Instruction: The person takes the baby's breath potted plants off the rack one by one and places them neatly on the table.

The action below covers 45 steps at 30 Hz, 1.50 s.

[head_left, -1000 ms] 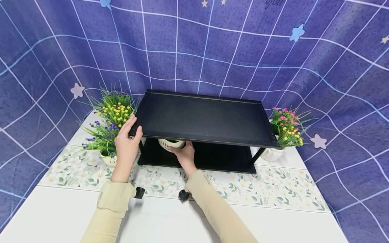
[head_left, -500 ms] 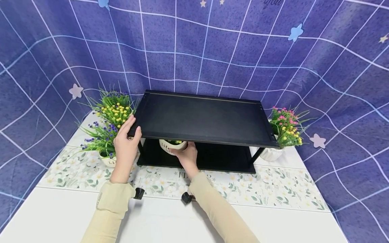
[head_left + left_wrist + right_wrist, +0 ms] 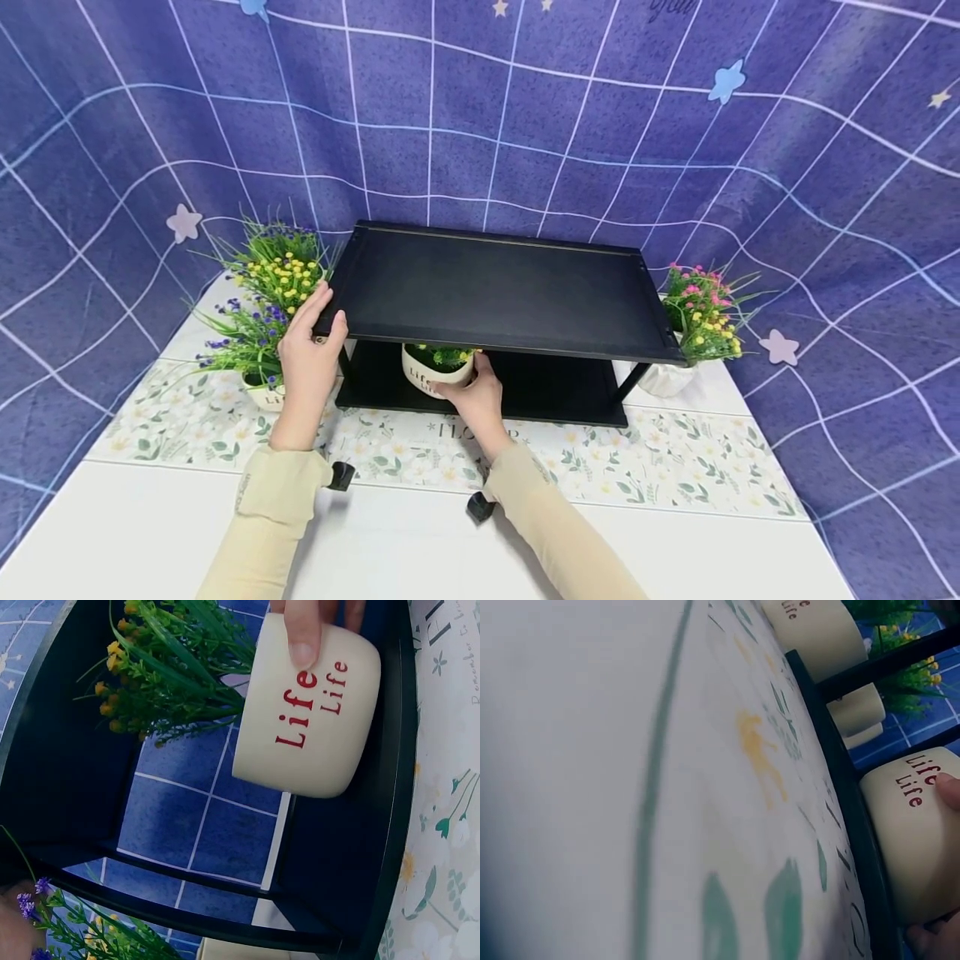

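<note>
A cream flower pot (image 3: 422, 377) lettered "Life" stands under the black shelf rack's top board (image 3: 495, 287), over its lower board. My right hand (image 3: 482, 402) grips this pot by its right side, with the thumb across the front. In the left wrist view the pot (image 3: 322, 742) shows red lettering and yellow flowers (image 3: 112, 656); a finger lies on its wall. The right wrist view shows the pot (image 3: 907, 840) beside the rack's front edge. My left hand (image 3: 306, 362) rests at the front left corner of the top board, its visible fingers straight along the edge.
Potted purple flowers (image 3: 251, 337) and yellow flowers (image 3: 285, 279) stand left of the rack. A white pot (image 3: 666, 381) of pink and yellow flowers stands at its right. Black rack posts (image 3: 633, 383) flank the lower board. A floral mat (image 3: 637, 467) lies in front.
My right hand has moved the flower pot toward me and to the right, so more of it shows from under the top board. My left hand stays at the corner.
</note>
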Available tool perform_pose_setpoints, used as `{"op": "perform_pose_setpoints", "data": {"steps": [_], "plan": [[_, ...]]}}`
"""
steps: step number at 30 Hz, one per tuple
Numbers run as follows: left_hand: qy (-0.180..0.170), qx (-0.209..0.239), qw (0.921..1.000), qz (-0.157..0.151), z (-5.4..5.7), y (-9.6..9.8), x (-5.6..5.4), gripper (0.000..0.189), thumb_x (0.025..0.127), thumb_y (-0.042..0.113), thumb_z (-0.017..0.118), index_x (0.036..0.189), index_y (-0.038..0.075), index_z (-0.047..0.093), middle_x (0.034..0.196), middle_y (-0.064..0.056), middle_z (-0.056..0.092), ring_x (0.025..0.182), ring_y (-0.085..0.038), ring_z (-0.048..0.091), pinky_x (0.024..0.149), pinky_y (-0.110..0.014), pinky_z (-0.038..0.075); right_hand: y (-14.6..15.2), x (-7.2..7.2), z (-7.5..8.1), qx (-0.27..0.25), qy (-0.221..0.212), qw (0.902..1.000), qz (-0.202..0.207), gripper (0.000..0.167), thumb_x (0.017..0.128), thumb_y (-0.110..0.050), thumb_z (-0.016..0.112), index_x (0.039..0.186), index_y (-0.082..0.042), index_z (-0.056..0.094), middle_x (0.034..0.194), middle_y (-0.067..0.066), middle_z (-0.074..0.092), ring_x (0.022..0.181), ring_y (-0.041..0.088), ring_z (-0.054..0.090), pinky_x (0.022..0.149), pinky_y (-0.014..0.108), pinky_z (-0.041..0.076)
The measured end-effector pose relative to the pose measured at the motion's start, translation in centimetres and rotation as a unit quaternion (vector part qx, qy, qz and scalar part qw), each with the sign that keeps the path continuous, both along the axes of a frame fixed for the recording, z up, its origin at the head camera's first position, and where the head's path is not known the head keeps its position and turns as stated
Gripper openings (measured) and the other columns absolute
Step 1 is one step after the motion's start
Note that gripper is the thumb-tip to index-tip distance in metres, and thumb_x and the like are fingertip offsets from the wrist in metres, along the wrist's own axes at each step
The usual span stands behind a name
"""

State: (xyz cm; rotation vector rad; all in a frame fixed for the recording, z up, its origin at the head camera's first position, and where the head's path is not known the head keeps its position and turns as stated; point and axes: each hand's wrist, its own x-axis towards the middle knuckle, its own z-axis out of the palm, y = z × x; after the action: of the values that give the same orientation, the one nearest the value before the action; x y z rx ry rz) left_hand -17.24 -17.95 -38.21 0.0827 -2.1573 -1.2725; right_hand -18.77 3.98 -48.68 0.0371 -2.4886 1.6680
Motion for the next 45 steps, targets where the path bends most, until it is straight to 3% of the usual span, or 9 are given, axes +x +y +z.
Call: {"op": "perform_pose_setpoints", "data": {"steps": [12, 26, 37, 45], "plan": [[0.003, 0.001, 1.0000, 0.001, 0.0, 0.0, -0.1, 0.042, 0.095, 0.025, 0.059, 0.135, 0.012, 0.059, 0.145, 0.000, 0.052, 0.137, -0.021, 0.046, 0.111, -0.046, 0.039, 0.4, 1.4, 0.8, 0.014, -0.001, 0.9995, -0.028, 0.086, 0.067, -0.027, 0.088, 0.140, -0.006, 0.048, 0.134, 0.014, 0.058, 0.119, 0.025, 0.060, 0.097, 0.038, 0.052], [0.000, 0.007, 1.0000, -0.001, 0.3, 0.0, 0.0, 0.042, 0.096, 0.026, 0.058, 0.136, 0.012, 0.058, 0.146, 0.000, 0.052, 0.138, -0.021, 0.045, 0.112, -0.047, 0.038, 1.5, 2.8, 1.3, 0.034, -0.011, 0.9992, -0.021, 0.093, 0.068, -0.029, 0.088, 0.145, -0.004, 0.043, 0.139, 0.018, 0.053, 0.121, 0.030, 0.059, 0.097, 0.040, 0.053], [-0.006, 0.005, 1.0000, -0.003, 0.0, 0.0, 0.0, 0.043, 0.097, 0.026, 0.057, 0.137, 0.012, 0.057, 0.147, 0.003, 0.051, 0.138, -0.022, 0.044, 0.113, -0.048, 0.035, 3.2, 3.8, 0.9, 0.009, -0.006, 0.9999, 0.012, 0.082, 0.068, -0.024, 0.089, 0.138, -0.010, 0.050, 0.133, 0.013, 0.060, 0.122, 0.026, 0.060, 0.099, 0.033, 0.052], [-0.008, 0.008, 0.9999, -0.001, -0.1, 0.0, 0.0, 0.043, 0.096, 0.026, 0.058, 0.137, 0.012, 0.057, 0.146, 0.002, 0.051, 0.138, -0.021, 0.044, 0.114, -0.046, 0.035, 4.6, 4.6, 0.9, -0.044, -0.047, 0.9974, 0.032, 0.080, 0.068, -0.019, 0.089, 0.137, -0.012, 0.050, 0.137, 0.013, 0.056, 0.129, 0.026, 0.053, 0.105, 0.033, 0.047]]}}
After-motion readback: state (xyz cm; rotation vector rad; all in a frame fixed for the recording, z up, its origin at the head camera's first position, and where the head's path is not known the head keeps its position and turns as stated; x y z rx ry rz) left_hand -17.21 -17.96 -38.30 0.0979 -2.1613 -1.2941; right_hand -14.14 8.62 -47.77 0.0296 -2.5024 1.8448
